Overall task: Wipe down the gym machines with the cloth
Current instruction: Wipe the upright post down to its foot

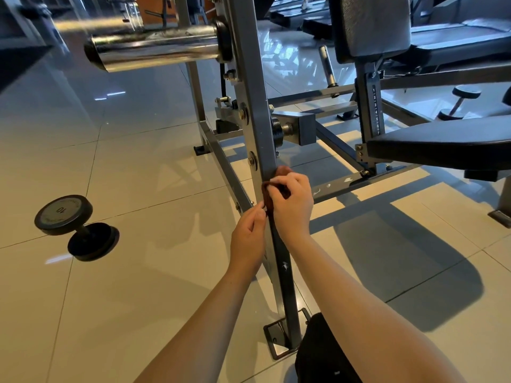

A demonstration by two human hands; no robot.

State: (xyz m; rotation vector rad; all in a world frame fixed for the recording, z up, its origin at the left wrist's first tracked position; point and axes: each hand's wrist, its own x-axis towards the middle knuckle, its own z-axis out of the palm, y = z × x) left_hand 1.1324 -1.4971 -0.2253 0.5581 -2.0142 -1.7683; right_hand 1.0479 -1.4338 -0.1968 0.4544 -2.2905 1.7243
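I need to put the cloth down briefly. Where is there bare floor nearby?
Bare floor lies between the dumbbell and the grey post, and right of the post, in front of the frame rail. Under the seat, bars crowd it.

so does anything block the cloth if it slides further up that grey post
Yes. Just above the reddish-brown cloth, which both the left hand and the right hand hold, a round bolt head sticks out of the grey steel post; higher up, a square grey cross arm joins it.

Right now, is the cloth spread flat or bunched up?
Bunched: right hand and left hand grip the cloth crumpled against the grey post.
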